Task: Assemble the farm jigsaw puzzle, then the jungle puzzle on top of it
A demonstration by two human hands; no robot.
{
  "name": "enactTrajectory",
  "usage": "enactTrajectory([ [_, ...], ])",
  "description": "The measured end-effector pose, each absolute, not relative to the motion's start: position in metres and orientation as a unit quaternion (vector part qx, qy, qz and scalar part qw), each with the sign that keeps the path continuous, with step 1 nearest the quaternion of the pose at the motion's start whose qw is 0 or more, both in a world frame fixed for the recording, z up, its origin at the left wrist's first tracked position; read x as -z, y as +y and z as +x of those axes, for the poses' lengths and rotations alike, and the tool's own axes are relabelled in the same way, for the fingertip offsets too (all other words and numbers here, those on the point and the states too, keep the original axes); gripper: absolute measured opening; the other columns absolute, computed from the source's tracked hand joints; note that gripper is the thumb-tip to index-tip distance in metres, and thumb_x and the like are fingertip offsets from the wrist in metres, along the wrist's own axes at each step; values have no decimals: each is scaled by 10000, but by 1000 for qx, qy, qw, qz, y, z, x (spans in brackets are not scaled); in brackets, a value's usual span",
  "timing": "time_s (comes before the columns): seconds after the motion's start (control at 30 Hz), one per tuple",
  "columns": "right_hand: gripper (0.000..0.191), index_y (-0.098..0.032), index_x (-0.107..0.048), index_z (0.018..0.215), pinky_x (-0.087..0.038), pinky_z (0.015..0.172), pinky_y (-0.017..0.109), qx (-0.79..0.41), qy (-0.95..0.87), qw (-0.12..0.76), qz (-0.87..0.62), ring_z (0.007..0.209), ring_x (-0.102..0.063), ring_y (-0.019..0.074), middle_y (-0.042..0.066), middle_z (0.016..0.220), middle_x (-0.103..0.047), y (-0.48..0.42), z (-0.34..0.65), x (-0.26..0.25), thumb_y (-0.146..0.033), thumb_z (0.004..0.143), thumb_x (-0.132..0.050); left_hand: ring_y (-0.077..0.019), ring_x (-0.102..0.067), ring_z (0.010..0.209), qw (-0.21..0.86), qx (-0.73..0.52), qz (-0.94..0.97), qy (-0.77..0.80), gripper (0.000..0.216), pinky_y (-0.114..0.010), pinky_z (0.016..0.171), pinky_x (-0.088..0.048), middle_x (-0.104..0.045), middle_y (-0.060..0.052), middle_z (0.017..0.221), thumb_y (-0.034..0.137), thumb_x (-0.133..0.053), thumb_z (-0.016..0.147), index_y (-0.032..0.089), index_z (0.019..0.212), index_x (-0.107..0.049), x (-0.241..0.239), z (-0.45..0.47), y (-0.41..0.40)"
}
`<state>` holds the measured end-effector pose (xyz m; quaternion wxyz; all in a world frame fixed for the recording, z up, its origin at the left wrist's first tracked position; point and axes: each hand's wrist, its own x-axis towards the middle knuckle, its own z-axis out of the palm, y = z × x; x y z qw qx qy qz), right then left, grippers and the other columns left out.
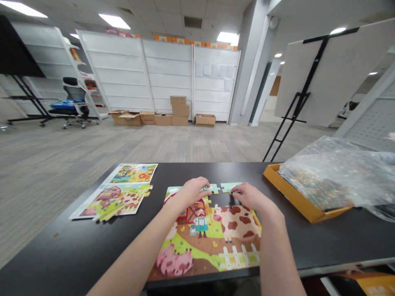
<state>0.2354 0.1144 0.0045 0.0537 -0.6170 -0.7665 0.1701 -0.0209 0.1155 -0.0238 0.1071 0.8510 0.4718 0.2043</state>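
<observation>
A farm-scene jigsaw puzzle (212,246) lies on the black table, showing a pig, a farmer, a cow and a white fence. At its top edge, my left hand (193,192) has its fingers bent down onto a pale blue puzzle piece (214,188). Just right of that, the bent fingers of my right hand (250,196) grip another pale blue puzzle piece (226,188). A narrow gap separates the two pieces. Below them, above the cow, dark table shows through. My fingers hide part of both pieces.
A printed picture sheet (115,181) lies at left, with several loose puzzle pieces (112,209) on its lower part. On the right, an orange box (304,205) holds clear plastic bags (327,176). Beyond the table are cardboard boxes (180,111) and a black easel stand (298,105).
</observation>
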Motion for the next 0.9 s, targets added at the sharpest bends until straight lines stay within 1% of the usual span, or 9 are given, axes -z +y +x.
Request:
enactTrajectory([
  [0.1, 312, -221, -780, 1129, -448, 1014, 313, -169, -771, 52, -612, 1144, -649, 253, 128, 1219, -701, 113, 233, -6, -268, 934, -540, -220, -685, 1116, 112, -215, 851, 466, 139, -321, 1009, -504, -700, -72, 1249, 330, -665, 923, 214, 946, -739, 26, -20, 116],
  [0.23, 319, -215, -779, 1127, -455, 998, 302, -175, -776, 47, -604, 1118, -661, 245, 115, 1208, -708, 113, 232, -8, -263, 941, -524, -222, -690, 1113, 113, -226, 849, 464, 161, -324, 1003, -513, -705, -78, 1253, 341, -661, 926, 209, 962, -746, 29, -18, 115],
  [0.4, 313, -207, -782, 1124, -446, 1015, 321, -174, -773, 57, -608, 1134, -652, 257, 132, 1219, -704, 113, 232, -8, -262, 938, -536, -229, -685, 1138, 122, -224, 850, 461, 152, -336, 1025, -500, -704, -87, 1277, 332, -663, 922, 209, 931, -752, 28, -18, 115],
  [0.63, 299, -217, -787, 1102, -467, 978, 321, -167, -771, 59, -612, 1092, -671, 257, 124, 1204, -713, 112, 232, -8, -266, 931, -545, -208, -701, 1090, 127, -227, 859, 441, 148, -308, 1000, -502, -733, -71, 1221, 317, -654, 922, 209, 903, -753, 30, -21, 117],
  [0.77, 285, -225, -794, 1074, -469, 967, 310, -171, -774, 63, -607, 1084, -672, 252, 111, 1194, -721, 112, 232, -7, -259, 927, -552, -205, -690, 1086, 119, -223, 861, 442, 144, -308, 997, -500, -743, -57, 1183, 316, -641, 923, 216, 940, -743, 31, -19, 117],
  [0.9, 283, -223, -796, 1067, -469, 964, 306, -171, -777, 61, -603, 1083, -671, 248, 113, 1190, -723, 114, 232, -6, -269, 929, -552, -239, -662, 1107, 100, -207, 849, 476, 192, -346, 974, -515, -749, -63, 1127, 333, -669, 892, 219, 1036, -723, 24, -16, 112],
])
